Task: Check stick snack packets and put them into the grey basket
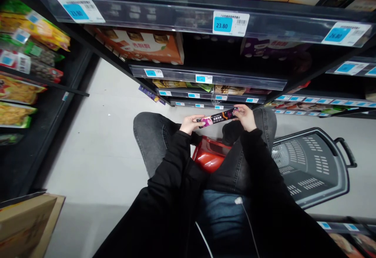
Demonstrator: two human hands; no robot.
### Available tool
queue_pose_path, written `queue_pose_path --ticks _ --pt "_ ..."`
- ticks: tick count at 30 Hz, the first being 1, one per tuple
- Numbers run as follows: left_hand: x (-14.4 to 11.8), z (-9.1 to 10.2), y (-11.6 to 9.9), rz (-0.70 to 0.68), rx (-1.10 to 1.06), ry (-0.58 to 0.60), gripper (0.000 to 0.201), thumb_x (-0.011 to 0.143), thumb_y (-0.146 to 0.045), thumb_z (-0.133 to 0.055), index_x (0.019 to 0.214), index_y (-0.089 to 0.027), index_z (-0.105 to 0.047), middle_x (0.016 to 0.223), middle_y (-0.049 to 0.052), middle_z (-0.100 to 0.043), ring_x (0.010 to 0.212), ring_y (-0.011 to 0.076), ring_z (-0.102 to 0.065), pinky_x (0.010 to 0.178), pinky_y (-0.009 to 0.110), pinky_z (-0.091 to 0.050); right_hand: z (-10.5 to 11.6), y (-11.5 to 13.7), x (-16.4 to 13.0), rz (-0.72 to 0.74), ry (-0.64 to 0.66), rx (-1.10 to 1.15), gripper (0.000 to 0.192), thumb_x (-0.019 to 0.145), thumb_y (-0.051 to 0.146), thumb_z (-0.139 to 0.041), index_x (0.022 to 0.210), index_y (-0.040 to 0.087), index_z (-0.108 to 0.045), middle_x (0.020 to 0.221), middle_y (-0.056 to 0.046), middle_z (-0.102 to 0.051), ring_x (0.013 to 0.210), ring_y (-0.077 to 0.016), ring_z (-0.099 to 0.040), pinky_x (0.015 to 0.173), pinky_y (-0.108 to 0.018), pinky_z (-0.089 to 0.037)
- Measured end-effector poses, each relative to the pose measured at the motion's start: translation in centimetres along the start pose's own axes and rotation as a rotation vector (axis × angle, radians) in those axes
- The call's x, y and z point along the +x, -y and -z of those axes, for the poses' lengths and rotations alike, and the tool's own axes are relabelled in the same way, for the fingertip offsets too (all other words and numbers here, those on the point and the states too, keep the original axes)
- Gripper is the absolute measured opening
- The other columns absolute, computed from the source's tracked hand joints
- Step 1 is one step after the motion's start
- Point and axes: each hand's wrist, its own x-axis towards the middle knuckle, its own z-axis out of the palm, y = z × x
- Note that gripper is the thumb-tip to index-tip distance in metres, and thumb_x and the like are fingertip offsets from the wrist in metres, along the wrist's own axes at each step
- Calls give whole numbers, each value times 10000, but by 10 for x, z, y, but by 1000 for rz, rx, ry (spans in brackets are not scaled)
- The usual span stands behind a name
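A: Entry. State of hands?

B: Left hand (pixel 190 124) pinches the left end of a slim black stick-shaped packet with pink and purple print (pixel 217 118); right hand (pixel 245 118) grips its right end, fingers closed. Packet is held level above the knees, in front of the dark shelves.

A: Surroundings?

B: Red plastic stool (pixel 210 155) under the legs. Grey plastic shopping basket with black handle (pixel 311 168) on the floor, right. White-and-blue price tag reading 23.80 (pixel 230 23) on the far shelf rail.

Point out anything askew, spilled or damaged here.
Nothing stands out. The left hand and right hand hold an intact stick packet by its ends; the grey shopping basket sits upright on the floor.
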Motion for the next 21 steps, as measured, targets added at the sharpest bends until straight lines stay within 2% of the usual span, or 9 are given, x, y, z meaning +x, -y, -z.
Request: queue_pose_path --ticks 3,5,7,9,12,14,17,21 --pt "-1 4 0 58 114 106 604 417 -144 -793 1001 -101 -644 678 24 -662 551 108 -580 552 224 -464 1 -1 1 -42 31 9 320 557 370 -692 750 170 -533 672 26 -553 558 -82 -535 465 -224 -515" --pt "-4 2 0 85 197 254 564 395 -130 -792 943 -101 -664 647 15 -655 555 110 -575 558 223 -453 0 -1 1 -46 81 -2 318 555 381 -693 728 171 -528 642 33 -557 513 -70 -509 417 -200 -476" --pt "-7 -2 1 105 279 424 459 393 -130 -793 837 -95 -682 601 4 -638 552 105 -563 564 218 -444 -2 -2 0 -49 144 -29 320 555 390 -692 728 170 -536 612 34 -561 488 -69 -497 393 -192 -448" --pt "-10 -10 3 117 334 522 310 449 -182 -786 724 -90 -677 566 0 -617 531 91 -540 549 208 -425 -4 -3 -1 -49 182 -57 321 551 393 -693 724 165 -546 600 25 -574 489 -79 -506 396 -197 -438" --pt "-11 -21 8 118 320 486 256 526 -267 -761 680 -88 -661 572 9 -615 521 85 -529 543 209 -412 -7 -3 -1 -47 182 -79 318 537 380 -697 723 161 -561 610 9 -596 512 -96 -527 417 -208 -432" --pt "-10 -25 12 120 291 437 291 507 -274 -770 700 -86 -663 611 21 -635 540 94 -544 561 217 -420 -8 -3 -1 -39 170 -87 306 538 369 -692 726 163 -566 616 5 -603 526 -103 -535 440 -216 -431" --pt "-6 -25 16 105 313 408 304 481 -285 -776 676 -80 -664 610 26 -640 532 99 -547 548 215 -415 -9 -1 -2 -15 155 -94 278 559 352 -672 740 169 -565 599 14 -600 534 -106 -537 478 -227 -433" --pt "-4 -23 17 108 367 429 332 495 -319 -760 709 -77 -682 591 30 -637 493 96 -529 503 211 -395 -10 0 -2 35 147 -112 242 581 336 -651 731 170 -558 577 24 -589 549 -109 -545 538 -246 -443"
